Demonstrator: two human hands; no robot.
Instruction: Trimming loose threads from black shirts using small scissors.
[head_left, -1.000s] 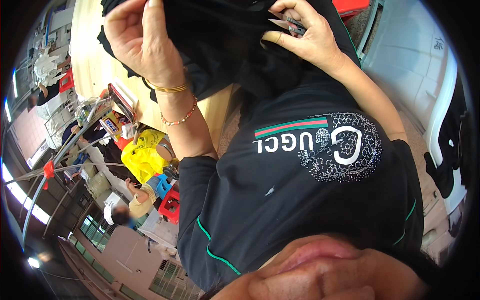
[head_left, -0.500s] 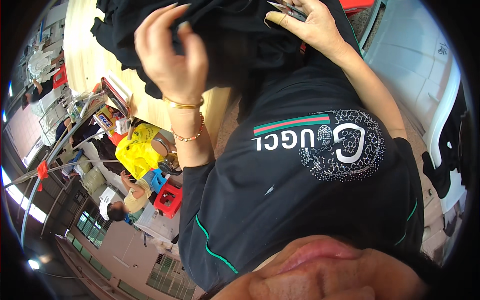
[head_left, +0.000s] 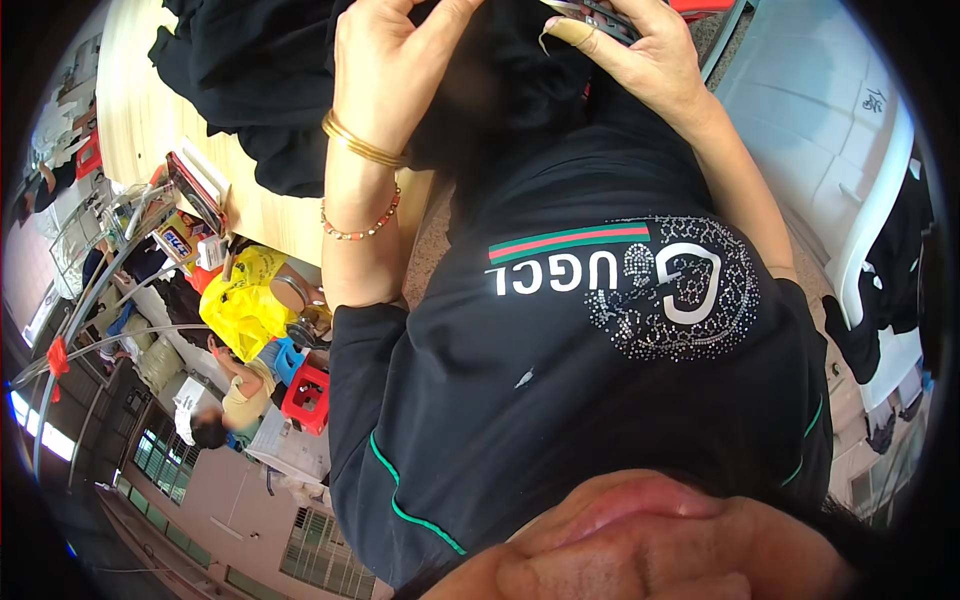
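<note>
Black cloth (head_left: 250,80) lies bunched over the wooden table (head_left: 130,110) and toward my lap. Above it, my left hand (head_left: 390,70), with gold bangles and a beaded bracelet at its wrist, is bent at the upper edge. Its thumb and fingers draw together in a pinch; the tips are partly cut off, so what they hold is hidden. On the right, my right hand (head_left: 655,60) is closed round small dark thread snips (head_left: 600,18), the blades pointing left toward the cloth. A yellowish cover wraps the right thumb.
At the left, a yellow plastic bag (head_left: 235,310) hangs near the table's edge beside a metal rack. Farther off are a red stool (head_left: 307,398) and a seated person (head_left: 240,400). A white plastic chair (head_left: 885,230) with black cloth stands at the right.
My left hand has moved up and to the right, its spread fingers drawing into a pinch. The right hand stays round the snips, slightly lower. The whole view has shifted a little.
</note>
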